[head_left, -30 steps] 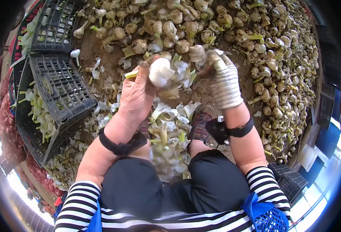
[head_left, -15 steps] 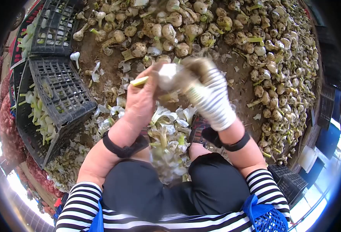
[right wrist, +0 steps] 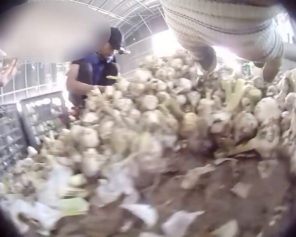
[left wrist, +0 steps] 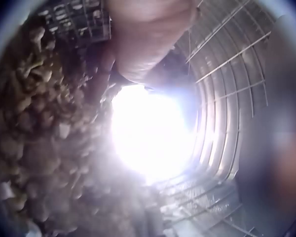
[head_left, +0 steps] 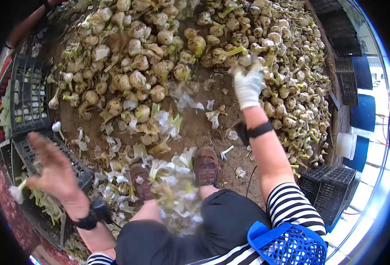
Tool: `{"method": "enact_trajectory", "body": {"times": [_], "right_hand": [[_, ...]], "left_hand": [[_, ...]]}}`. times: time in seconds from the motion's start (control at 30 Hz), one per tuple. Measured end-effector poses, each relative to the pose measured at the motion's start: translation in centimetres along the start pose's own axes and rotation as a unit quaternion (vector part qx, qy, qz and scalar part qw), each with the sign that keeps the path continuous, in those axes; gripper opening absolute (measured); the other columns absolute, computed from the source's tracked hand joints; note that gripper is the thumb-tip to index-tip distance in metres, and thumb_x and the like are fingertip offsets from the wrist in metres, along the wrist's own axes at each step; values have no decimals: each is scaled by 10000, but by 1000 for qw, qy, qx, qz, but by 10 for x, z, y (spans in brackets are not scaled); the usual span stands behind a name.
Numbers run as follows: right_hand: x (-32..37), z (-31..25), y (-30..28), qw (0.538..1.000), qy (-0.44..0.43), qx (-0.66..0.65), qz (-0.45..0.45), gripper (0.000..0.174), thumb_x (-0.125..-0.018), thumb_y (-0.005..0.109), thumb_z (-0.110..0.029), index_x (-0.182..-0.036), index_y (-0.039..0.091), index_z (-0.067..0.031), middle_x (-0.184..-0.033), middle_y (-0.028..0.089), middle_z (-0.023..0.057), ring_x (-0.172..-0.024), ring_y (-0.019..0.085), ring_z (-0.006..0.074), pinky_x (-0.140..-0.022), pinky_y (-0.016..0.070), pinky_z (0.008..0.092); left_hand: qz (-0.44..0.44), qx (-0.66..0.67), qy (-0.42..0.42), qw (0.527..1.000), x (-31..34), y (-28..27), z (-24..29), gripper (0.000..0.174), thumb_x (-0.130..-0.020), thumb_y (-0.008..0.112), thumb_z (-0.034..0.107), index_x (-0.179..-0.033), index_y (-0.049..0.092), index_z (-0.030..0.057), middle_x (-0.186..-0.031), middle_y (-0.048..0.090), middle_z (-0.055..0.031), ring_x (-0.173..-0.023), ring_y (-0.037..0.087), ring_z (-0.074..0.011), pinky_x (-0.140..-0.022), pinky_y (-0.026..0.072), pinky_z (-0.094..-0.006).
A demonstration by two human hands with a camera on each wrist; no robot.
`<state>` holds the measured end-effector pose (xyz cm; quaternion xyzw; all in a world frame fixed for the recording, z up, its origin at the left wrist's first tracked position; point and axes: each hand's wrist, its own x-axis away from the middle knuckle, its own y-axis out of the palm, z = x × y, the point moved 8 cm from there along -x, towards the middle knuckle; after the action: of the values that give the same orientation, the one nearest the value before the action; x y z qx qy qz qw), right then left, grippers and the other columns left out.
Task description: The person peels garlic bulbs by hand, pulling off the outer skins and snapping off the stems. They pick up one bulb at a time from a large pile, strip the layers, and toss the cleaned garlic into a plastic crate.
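Note:
At the far left, my bare left hand (head_left: 56,174) is over a black crate (head_left: 82,174), its fingers extended. A white garlic bulb (head_left: 16,193) with a cut stem is beside the thumb, with no fingers curled round it. The left wrist view shows part of that hand (left wrist: 148,37) close up. My gloved right hand (head_left: 249,87) reaches to the edge of the pile of unpeeled garlic (head_left: 292,84), fingertips close to a bulb (head_left: 245,60). In the right wrist view the gloved hand (right wrist: 227,29) hangs over the heap (right wrist: 148,103) with fingers pointing down, apart.
Loose skins (head_left: 175,172) lie between the shoes (head_left: 206,165). Another crate (head_left: 29,97) with peeled garlic stands at the upper left, and black crates (head_left: 332,190) are at the right. Another person (right wrist: 91,74) crouches behind the heap; an arm (head_left: 29,24) shows at the upper left.
My hands have parted: the left has swung left to the crate and opened beside the white bulb, while the gloved right has moved to the pile. The head view has shifted.

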<state>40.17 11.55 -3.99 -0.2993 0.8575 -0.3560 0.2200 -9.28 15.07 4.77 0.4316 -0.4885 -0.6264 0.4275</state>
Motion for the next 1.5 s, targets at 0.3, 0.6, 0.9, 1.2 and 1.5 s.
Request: {"method": "enact_trajectory", "body": {"times": [0.3, 0.6, 0.9, 1.2, 1.5], "right_hand": [[-46, -25, 80, 909, -238, 311, -143, 596, -696, 626, -352, -1241, 447, -189, -1188, 531, 182, -1221, 370, 347, -1003, 256, 488], [61, -63, 54, 906, 22, -306, -292, 179, -804, 639, -109, -946, 598, -8, -796, 628, 35, -709, 565, 86, -634, 463, 238], [154, -100, 52, 786, 54, -350, -506, 259, -804, 644, -151, -1003, 593, 6, -788, 628, 31, -692, 557, 94, -638, 453, 250], [208, -163, 8, 850, -487, -99, -174, 636, -704, 627, -131, -1303, 413, -109, -1162, 553, 112, -1118, 500, 281, -1033, 250, 482], [179, -161, -10, 841, -485, -136, -196, 636, -655, 653, -115, -1260, 458, -148, -884, 612, 14, -922, 555, 209, -904, 362, 417]], "left_hand": [[293, -269, -193, 897, 21, -92, -140, 395, -918, 437, 386, -1132, 521, 65, -916, 595, -91, -865, 578, -206, -802, 463, -343], [113, -567, -251, 776, 34, -90, -182, 863, -757, 640, 144, -1408, 75, 97, -1336, 319, -166, -1246, 319, -268, -982, 360, -371], [162, -413, -182, 878, 54, -70, -174, 726, -634, 706, -20, -1222, 298, 108, -1171, 454, -73, -1079, 485, -196, -925, 419, -345], [34, -598, -44, 800, 55, -38, -166, 645, -627, 711, -69, -1109, 315, 93, -1169, 441, -93, -1056, 484, -171, -894, 426, -304], [94, -635, -102, 760, 58, -47, -154, 684, -616, 706, -59, -1151, 309, 92, -1121, 461, -75, -1014, 485, -141, -897, 423, -280]]}}
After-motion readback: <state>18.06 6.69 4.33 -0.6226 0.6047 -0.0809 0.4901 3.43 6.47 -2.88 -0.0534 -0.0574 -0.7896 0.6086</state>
